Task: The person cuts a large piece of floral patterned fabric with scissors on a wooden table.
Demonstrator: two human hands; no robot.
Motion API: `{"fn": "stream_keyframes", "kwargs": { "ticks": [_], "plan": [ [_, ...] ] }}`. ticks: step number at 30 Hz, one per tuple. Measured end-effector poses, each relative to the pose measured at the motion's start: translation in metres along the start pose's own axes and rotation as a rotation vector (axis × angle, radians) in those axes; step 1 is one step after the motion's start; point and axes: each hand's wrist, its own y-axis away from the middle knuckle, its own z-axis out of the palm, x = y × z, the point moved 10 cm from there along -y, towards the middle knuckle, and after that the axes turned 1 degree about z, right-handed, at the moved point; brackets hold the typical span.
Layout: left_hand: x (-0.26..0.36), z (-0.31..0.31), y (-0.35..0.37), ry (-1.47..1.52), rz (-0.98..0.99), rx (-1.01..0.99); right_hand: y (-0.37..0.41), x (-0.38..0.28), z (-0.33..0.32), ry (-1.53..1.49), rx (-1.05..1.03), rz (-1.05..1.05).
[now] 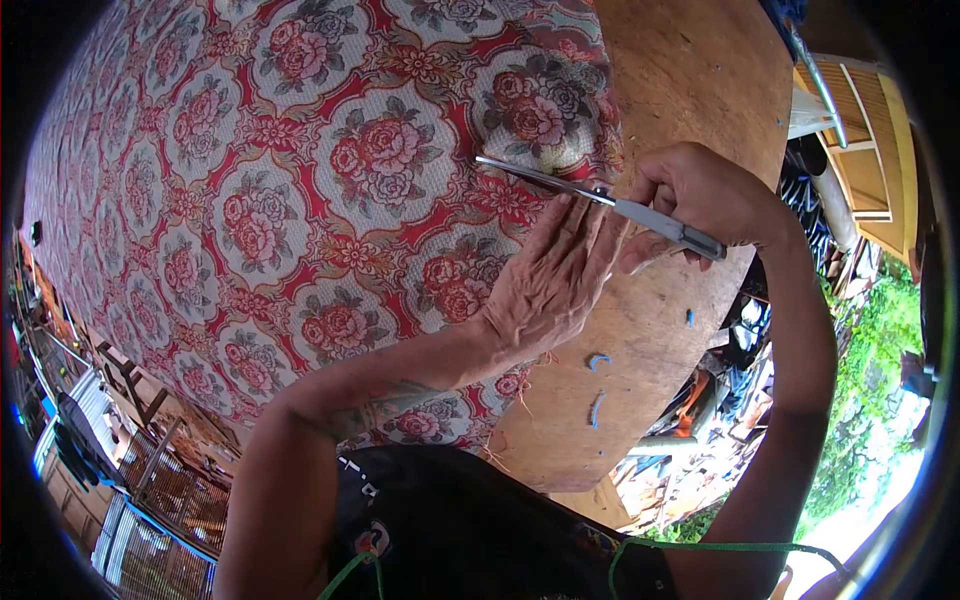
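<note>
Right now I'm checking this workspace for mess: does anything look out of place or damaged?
Two small things. The floral fabric has a frayed edge with loose threads near the left hand. A few blue scraps lie loose on the bare wooden table. The scissors in the right hand look normal.

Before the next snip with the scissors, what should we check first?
1. Right hand grips the scissors: ok.
2. Left hand presses the flowered cloth flat: ok.
3. Left fingers clear of the blades: not ok, they lie right beside them.
4. Cloth sits between the blades: cannot tell.
5. Wooden table supports the cloth edge: ok.
</note>
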Motion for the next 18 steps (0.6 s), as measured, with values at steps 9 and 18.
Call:
{"fn": "stream_keyframes", "kwargs": {
  "ticks": [9, 18],
  "plan": [
    [0.006, 0.003, -0.008, -0.083, 0.139, -0.045, 0.005, -0.010, -0.006, 0.040, 0.016, 0.022],
    [-0.019, 0.003, -0.018, -0.094, 0.010, -0.001, 0.008, -0.024, -0.018, 0.292, 0.129, -0.118]
  ]
}}
